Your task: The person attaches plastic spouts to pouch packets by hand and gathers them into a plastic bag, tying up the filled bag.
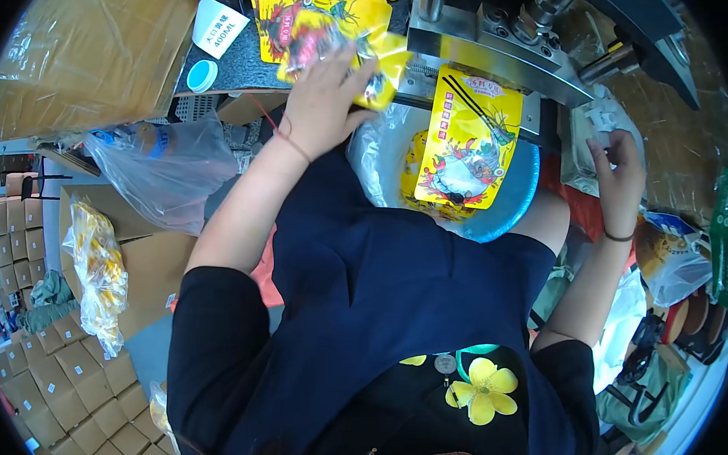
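Note:
My left hand lies with fingers spread on a stack of yellow printed pouches at the top; its fingers rest on the uppermost, slightly blurred pouches. A single yellow pouch hangs from the jaw of a metal press, over a basin that holds more yellow pouches. On the right, my right hand is raised beside a small pale box, thumb and fingers apart with nothing visible between them.
Left of the stack are a paper label and a round blue-white cap. Clear plastic bags hang below the bench edge. Large cartons stand at left, and a black lever juts out at top right.

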Tool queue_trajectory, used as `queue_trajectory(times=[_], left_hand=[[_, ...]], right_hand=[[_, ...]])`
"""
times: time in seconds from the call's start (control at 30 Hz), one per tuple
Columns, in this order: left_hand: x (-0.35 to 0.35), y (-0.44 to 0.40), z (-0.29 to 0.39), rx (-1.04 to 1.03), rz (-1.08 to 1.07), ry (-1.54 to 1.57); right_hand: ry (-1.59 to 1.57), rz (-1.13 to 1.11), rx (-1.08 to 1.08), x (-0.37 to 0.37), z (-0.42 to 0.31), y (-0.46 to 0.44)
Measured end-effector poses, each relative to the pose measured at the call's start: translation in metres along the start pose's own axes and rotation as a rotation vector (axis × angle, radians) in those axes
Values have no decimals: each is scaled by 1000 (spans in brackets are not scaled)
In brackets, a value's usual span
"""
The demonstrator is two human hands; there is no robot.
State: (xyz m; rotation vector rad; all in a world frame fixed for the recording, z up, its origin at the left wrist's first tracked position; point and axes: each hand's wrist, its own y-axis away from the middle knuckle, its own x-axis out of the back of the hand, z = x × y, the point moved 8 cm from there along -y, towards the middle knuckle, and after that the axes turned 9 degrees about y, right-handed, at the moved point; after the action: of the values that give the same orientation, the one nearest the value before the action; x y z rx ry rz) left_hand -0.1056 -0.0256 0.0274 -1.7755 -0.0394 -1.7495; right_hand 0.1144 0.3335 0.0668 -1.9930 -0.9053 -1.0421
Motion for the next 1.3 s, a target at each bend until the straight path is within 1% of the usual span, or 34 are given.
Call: queue_trajectory(times=[0.03,0.07,0.13,0.17,0.2,0.23,0.3,0.33,0.37,0.43,0.47,0.5,0.57,0.6,0.63,0.7,0.73,0.83,0.87,0.9,0.93,0.97,1.0,1.03,1.07,1.1,1.13,1.17,1.2,1.23,1.3], left_hand=[[-1,8,11,-45,-67,81],[6,14,13,-63,85,200],[7,23,-5,375,99,836],[-3,29,-8,597,100,1153],[4,19,9,485,177,1169],[4,19,23,498,-8,1045],[0,10,53,419,-45,1149],[-12,10,59,414,-100,1094],[-8,5,73,412,-102,1147],[-27,7,95,481,-169,1387],[-26,6,107,517,-251,1433],[-34,6,116,445,-277,1508],[-37,12,142,614,-372,1990],[-44,12,150,530,-393,1972],[-53,16,158,562,-410,2025],[-63,23,173,652,-560,2046],[-58,20,176,584,-550,2050],[-71,13,162,634,-508,2079],[-68,6,152,710,-431,2174],[-73,0,138,761,-414,2195],[-73,-10,126,759,-395,2170],[-70,-18,115,756,-374,2143],[-70,-22,112,811,-369,2242],[-70,-24,110,798,-370,2197],[-72,-23,107,787,-372,2150],[-78,-21,105,780,-377,2104],[-76,-26,94,561,-146,1970],[-57,-28,65,575,47,1572],[-24,-29,33,574,215,1172],[6,-25,7,557,360,768],[40,-27,4,156,436,-155]], right_hand=[[-74,-11,-60,-1,7,4],[-179,-29,7,-4,-6,7],[-387,-56,142,-11,-55,12],[-353,-101,278,-15,-83,15],[-372,-143,347,-20,-103,17],[-390,-187,416,-25,-119,20],[-638,-130,269,-21,-125,16],[-761,-103,197,-19,-127,13],[-723,-113,217,-21,-137,12],[-648,-128,252,-23,-153,8],[-663,-131,289,-24,-159,9],[-630,-161,289,-25,-153,9],[-565,-234,303,-23,-129,6],[-518,-337,328,-28,-125,8],[-582,-350,292,-28,-121,11],[-711,-363,212,-22,-119,18],[-641,-276,187,-18,-108,16],[454,18,268,6,-54,-2],[516,-53,243,0,-34,-6],[577,-123,218,-9,-14,-9],[636,-191,195,-19,3,-12],[589,-214,214,-26,13,-14],[542,-234,237,-35,20,-18],[492,-252,262,-43,26,-24],[413,-319,263,-53,33,-26],[422,-185,222,-42,20,-27],[431,-56,177,-30,7,-20],[442,71,129,-17,-4,-15],[439,147,146,-9,-12,-14],[417,95,218,-13,-10,-16],[371,-11,350,-23,1,-20]])
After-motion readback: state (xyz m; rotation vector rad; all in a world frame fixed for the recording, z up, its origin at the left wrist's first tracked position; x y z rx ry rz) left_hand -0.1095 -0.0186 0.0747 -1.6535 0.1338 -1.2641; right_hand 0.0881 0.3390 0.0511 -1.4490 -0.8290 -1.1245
